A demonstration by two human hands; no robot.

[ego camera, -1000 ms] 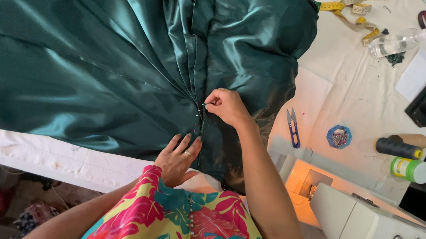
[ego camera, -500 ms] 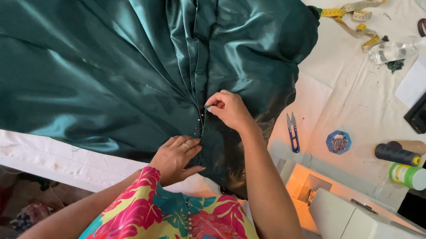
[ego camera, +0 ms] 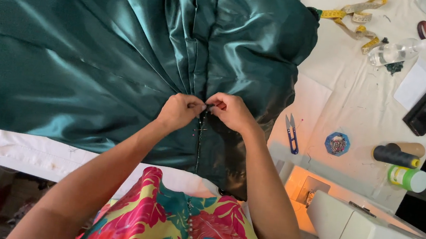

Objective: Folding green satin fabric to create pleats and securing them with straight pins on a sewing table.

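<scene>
Left hand (ego camera: 181, 111) up from lower fabric, now beside right hand (ego camera: 231, 111); both pinch pleated seam of green satin (ego camera: 87, 59); pinning continues.

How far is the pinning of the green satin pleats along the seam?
Done: a row of pins already holds the seam below the hands. In hand: the left hand and right hand pinch the green satin fabric together at the top of that row. Left: the pleats above the hands show no pins.
</scene>
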